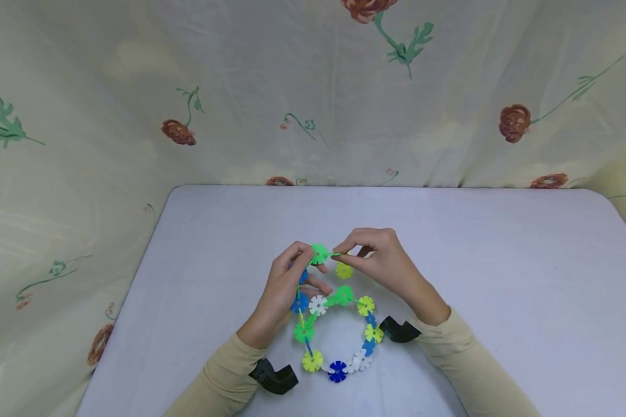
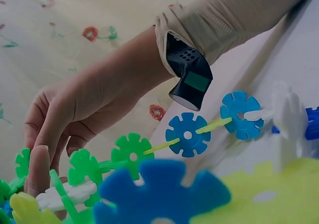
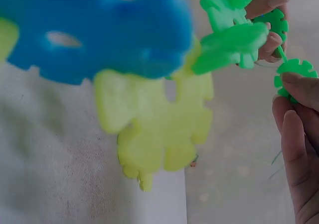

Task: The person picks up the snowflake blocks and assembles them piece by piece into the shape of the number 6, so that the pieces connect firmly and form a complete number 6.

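A ring-shaped chain of slotted plastic snowflake discs, green, yellow, blue and white, hangs from my left hand [image 1: 287, 277]. Its thumb and index finger pinch a green snowflake disc [image 1: 320, 254] at the top end of the chain. My right hand [image 1: 383, 255] pinches another green snowflake disc [image 3: 294, 67], edge-on to the head view and right against the first one's rim. A yellow snowflake disc [image 1: 344, 270] shows just below the right fingertips. Lower in the ring are a dark blue disc [image 1: 337, 372] and a white disc [image 1: 318, 305].
The white table [image 1: 501, 278] extends around both hands. Behind it hangs a curtain [image 1: 240, 87] with a flower print. A black wrist camera mount [image 1: 273, 377] sits at the left cuff, and a second black mount [image 1: 399, 330] at the right cuff, close beside the ring.
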Tool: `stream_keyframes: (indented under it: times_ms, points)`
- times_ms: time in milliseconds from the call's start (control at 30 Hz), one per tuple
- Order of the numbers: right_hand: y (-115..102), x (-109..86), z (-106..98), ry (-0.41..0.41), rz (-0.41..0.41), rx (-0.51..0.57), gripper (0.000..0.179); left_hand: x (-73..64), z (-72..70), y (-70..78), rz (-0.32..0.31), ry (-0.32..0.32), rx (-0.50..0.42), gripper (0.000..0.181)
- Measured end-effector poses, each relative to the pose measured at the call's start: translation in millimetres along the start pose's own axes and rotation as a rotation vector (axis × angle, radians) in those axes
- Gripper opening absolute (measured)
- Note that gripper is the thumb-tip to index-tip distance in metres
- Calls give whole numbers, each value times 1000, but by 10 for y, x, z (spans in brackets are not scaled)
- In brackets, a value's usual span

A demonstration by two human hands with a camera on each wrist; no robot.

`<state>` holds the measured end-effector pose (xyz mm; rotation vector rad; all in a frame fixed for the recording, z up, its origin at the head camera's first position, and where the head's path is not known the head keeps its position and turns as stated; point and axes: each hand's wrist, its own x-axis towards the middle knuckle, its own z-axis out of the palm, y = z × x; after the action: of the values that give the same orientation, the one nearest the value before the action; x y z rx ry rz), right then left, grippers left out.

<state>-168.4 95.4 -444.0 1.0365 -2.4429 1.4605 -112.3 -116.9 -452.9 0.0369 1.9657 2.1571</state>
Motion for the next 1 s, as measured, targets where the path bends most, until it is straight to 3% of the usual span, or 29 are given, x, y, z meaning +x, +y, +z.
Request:
stream_keyframes:
  times_ms: [233, 433, 533, 667, 833, 1000]
  points:
    - [-21, -17, 55, 24, -39, 4, 12, -6, -6, 11, -2, -13, 3, 34]
    - [-37, 2, 61, 4, -19, 3, 11, -7, -13, 18, -19, -22, 17, 38]
    - [7, 20, 21, -68, 32, 36, 18, -5, -17, 14, -29, -24, 13, 36]
    - [153, 11, -28, -175, 164, 63, 34, -4, -7, 14, -48, -39, -15, 33]
    - [373, -33, 40, -295, 292, -124, 37, -7, 9, 21, -65, -36, -42, 30]
    - [458, -46, 110, -324, 318, -227, 28, -1, 25, 28, -76, -28, -64, 28]
